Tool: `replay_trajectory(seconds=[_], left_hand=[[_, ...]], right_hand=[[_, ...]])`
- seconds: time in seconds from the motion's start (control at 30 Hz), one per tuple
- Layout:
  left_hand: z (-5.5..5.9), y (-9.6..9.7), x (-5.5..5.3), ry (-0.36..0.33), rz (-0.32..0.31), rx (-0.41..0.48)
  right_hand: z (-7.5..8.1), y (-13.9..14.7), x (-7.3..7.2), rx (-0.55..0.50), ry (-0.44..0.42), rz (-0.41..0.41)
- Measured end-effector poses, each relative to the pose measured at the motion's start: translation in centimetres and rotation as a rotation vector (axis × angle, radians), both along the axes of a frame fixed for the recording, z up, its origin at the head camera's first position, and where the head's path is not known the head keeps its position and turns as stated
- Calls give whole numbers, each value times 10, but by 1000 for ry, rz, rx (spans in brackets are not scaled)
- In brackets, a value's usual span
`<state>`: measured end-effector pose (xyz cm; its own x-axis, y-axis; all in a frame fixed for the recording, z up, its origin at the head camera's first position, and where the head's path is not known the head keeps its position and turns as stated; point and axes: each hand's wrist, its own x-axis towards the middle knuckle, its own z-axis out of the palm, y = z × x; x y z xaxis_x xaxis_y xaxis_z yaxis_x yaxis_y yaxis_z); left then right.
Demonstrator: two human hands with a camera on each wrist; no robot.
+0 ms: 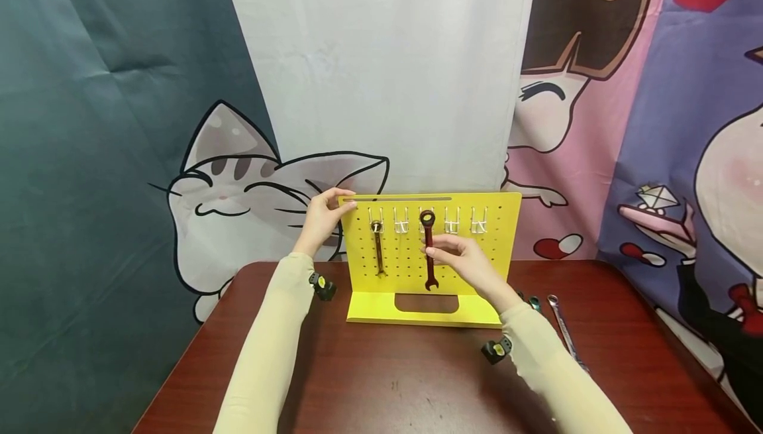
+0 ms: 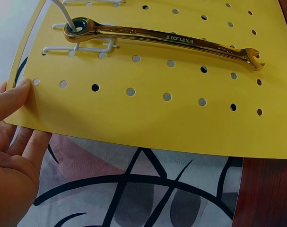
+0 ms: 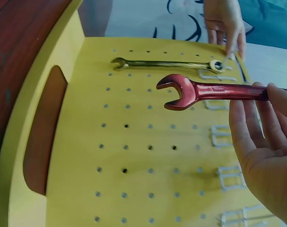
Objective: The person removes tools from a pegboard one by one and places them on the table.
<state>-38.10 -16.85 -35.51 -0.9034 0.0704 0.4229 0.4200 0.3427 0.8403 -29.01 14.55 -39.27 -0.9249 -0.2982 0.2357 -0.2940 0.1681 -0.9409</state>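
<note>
My right hand (image 1: 461, 258) pinches a red combination wrench (image 1: 429, 255) by its shank, ring end up and open end down, in front of a yellow pegboard (image 1: 411, 281). In the right wrist view the red wrench's open jaw points left, while its ring end is out of frame. With thumb and fingers my left hand (image 1: 324, 218) grips the board's upper left corner. A gold combination wrench (image 2: 167, 40) hangs by its ring on the leftmost white hook (image 2: 79, 49).
Several white wire hooks (image 1: 479, 223) line the board's upper part. On the brown table (image 1: 393, 381), more wrenches lie to the right, among them a silver one (image 1: 566, 331), partly behind my right forearm. A printed curtain (image 1: 393, 76) hangs behind the table.
</note>
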Motion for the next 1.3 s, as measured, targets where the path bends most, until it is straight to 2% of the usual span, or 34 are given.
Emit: replay_trajectory(seconds=[0.3,0.5,0.7,0.97,1.3], left_hand=[[0,1,0,-5,-8,13],[1,1,0,-13,-10,18],[1,2,0,-18,-8,10],[2,3,0,-17,-4,0],[0,0,-1,-23,-22,26]], right_hand=[[22,35,16,26,42,-79],[35,65,26,53,104,-138],[46,95,39,134,105,-232],[47,129,48,79,154,-264],[47,165,59,136,130,-348]])
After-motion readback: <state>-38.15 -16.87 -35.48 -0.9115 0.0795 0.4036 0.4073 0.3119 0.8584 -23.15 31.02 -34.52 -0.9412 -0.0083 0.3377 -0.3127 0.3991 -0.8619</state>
